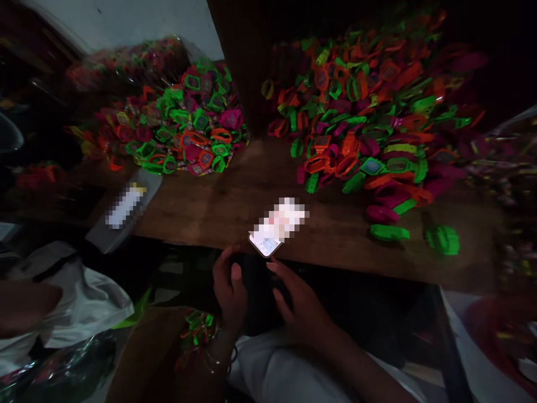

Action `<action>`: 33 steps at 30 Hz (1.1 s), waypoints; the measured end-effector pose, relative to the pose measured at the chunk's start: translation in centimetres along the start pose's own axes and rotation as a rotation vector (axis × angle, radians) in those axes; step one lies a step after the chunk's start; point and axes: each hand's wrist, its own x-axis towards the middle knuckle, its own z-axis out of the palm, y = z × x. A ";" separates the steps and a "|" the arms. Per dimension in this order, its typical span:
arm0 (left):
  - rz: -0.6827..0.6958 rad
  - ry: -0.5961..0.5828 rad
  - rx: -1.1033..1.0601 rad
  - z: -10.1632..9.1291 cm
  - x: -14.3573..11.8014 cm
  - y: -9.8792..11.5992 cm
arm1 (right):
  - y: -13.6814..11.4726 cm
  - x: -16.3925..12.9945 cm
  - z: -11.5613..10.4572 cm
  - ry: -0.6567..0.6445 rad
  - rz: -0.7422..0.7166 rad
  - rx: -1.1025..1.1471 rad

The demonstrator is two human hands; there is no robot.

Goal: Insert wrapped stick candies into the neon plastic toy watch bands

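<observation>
Dim scene, head view. Both hands sit low at the near edge of a brown wooden table (pixel 235 207), close together over a dark object (pixel 258 280) that is too dark to identify. Left hand (pixel 230 291): fingers curled inward, thumb up with nail visible, resting on the dark object's left side; whether it grips it, cannot tell. Right hand (pixel 300 305): fingers loosely extended toward the left hand, tips on or just above the same dark object; contact cannot be confirmed. Just beyond the fingertips, a small card-like item (pixel 265 244) lies tilted on the table edge, partly blurred, touched by neither hand. 2 large heaps of toy watches on the table: left heap (pixel 184 126), green, pink and orange; right heap (pixel 361 106), larger, same colours, spreading toward the near right. 2 green pieces (pixel 390 232) and (pixel 442 239) lie apart from the right heap. White cloth (pixel 84 302) at lower left.
</observation>
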 end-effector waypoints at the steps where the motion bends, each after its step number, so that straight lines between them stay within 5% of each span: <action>1: -0.040 0.030 -0.009 -0.2 -0.1 0.0 | -0.1 0.4 -0.2 -0.028 -0.014 0.000; 4: -0.203 0.048 -0.065 -0.6 -0.8 -0.3 | -0.4 1.7 -0.9 -0.037 -0.037 0.009; 8: -0.354 -0.103 -0.113 -0.4 -3.0 -0.7 | -0.9 3.7 -1.3 -0.036 -0.060 0.013; 14: -0.331 -0.284 -0.077 1.0 -5.3 -0.6 | -1.0 5.6 0.0 -0.043 0.003 -0.027; 33: -0.476 -0.348 -0.161 1.2 -4.7 -0.3 | -1.2 5.2 1.0 0.067 0.013 -0.036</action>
